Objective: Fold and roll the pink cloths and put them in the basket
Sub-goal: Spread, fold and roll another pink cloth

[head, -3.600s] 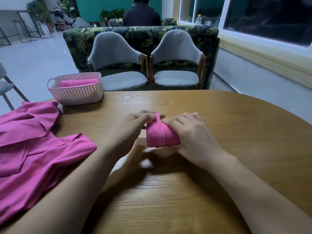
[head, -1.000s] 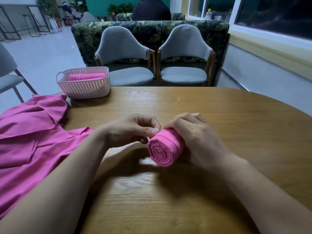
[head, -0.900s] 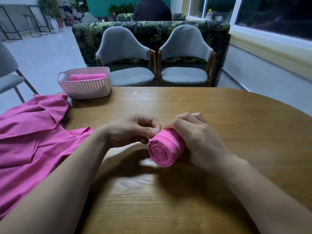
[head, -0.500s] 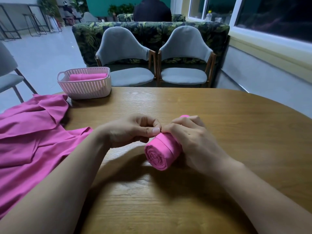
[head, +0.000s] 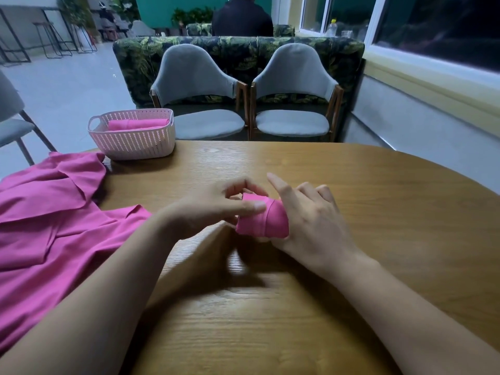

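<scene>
At mid-frame, the rolled cloth [head: 263,221] has turned since half a second ago: its spiral end, which faced the camera, is out of sight, and a smooth side with a stitched band shows instead. It seems lifted just off the counter [head: 270,320], judging by the shadow below, though contact is hard to tell. The right grip [head: 311,223] holds the roll from the right, and its index finger, earlier curled over the top, now sticks up straight. The left grip [head: 213,209] pinches the roll's outer flap, thumb laid along the top.

The fabric is matte, soft pink. The counter is rounded, oak-grained wood with a dull sheen. Loose pink cloths [head: 48,226] lie rumpled at the left edge. At upper left a pale plastic lattice basket [head: 132,143] stands on the counter, with one finished roll [head: 138,123] inside. Beyond, two grey padded chairs [head: 194,77] back onto a leaf-print sofa [head: 243,50]. Dark windows [head: 433,23] fill the upper right.
</scene>
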Tool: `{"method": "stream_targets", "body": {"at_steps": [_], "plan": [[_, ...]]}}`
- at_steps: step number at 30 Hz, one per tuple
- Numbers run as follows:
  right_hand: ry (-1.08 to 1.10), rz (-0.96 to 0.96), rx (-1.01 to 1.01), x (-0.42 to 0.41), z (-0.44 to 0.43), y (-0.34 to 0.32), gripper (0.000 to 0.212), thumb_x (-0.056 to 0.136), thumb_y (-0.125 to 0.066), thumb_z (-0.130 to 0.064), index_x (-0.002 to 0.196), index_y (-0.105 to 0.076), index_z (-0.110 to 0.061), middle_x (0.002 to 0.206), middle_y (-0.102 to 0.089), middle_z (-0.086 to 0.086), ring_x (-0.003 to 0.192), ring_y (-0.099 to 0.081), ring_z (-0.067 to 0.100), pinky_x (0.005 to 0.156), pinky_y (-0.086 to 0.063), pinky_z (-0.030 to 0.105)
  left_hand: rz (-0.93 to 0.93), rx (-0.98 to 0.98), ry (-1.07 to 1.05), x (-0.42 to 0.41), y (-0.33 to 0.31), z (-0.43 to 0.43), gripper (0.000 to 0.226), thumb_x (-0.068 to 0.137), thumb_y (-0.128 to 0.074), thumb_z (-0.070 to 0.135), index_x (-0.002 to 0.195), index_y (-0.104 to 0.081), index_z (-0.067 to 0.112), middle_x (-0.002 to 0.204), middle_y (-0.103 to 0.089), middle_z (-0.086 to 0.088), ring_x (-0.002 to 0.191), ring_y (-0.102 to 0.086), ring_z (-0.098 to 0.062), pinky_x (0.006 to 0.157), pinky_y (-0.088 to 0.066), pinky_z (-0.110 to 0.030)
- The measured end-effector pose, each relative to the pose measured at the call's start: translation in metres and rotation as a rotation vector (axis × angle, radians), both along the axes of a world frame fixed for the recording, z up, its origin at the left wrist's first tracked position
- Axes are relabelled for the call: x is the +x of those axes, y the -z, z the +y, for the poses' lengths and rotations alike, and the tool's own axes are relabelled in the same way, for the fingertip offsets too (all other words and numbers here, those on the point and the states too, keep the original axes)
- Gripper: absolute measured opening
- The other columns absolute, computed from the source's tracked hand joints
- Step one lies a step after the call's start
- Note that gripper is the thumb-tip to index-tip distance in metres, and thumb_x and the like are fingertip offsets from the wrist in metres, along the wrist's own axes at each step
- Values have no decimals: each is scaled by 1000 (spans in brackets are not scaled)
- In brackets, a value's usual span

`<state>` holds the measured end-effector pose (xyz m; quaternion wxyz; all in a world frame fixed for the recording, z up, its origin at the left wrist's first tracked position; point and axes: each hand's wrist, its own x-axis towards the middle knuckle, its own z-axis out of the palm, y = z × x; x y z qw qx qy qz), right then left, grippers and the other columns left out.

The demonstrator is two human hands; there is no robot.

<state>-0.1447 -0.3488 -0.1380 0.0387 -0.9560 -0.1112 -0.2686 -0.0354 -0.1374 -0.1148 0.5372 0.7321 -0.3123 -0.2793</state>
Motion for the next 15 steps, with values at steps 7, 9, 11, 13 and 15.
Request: {"method": "stream_targets", "body": {"at_steps": [7, 9, 11, 13, 15], "plan": [[90, 231, 154, -3, -10, -12, 100, 73, -70, -79, 153, -38, -29, 120, -63, -8, 111, -55, 17, 98, -41, 40, 61, 7, -23, 1, 6, 1, 60, 78, -89, 2, 130, -63, 17, 115, -71, -10, 101, -70, -18, 81, -60, -39], [128, 338, 227, -5, -19, -20, 85, 76, -68, -80, 145, -47, -33, 121, -61, -10, 112, -55, 15, 97, -43, 36, 55, -42, -38, 5, 6, 4, 60, 79, -87, -2, 131, -63, 15, 121, -70, -13, 106, -70, -21, 77, -61, -35], [132, 423, 271, -4, -27, -21, 66, 74, -65, -79, 126, -57, -39, 112, -64, -15, 103, -62, 13, 89, -51, 36, 32, -94, -63, 10, 6, 7, 61, 79, -87, -3, 132, -64, 16, 130, -68, -12, 115, -70, -26, 85, -62, -38], [134, 460, 327, -1, -31, -18, 57, 71, -65, -76, 111, -59, -37, 101, -63, -16, 90, -63, 10, 80, -56, 40, -15, -123, -92, 13, 7, 7, 62, 78, -89, 2, 133, -64, 18, 135, -66, -7, 122, -68, -28, 97, -60, -48], [152, 460, 395, 2, -30, -14, 52, 73, -70, -72, 107, -58, -35, 98, -63, -15, 86, -62, 10, 76, -56, 39, -126, -122, -166, 15, 11, 3, 62, 78, -91, 11, 132, -63, 20, 135, -66, -1, 122, -68, -23, 103, -57, -48]]}}
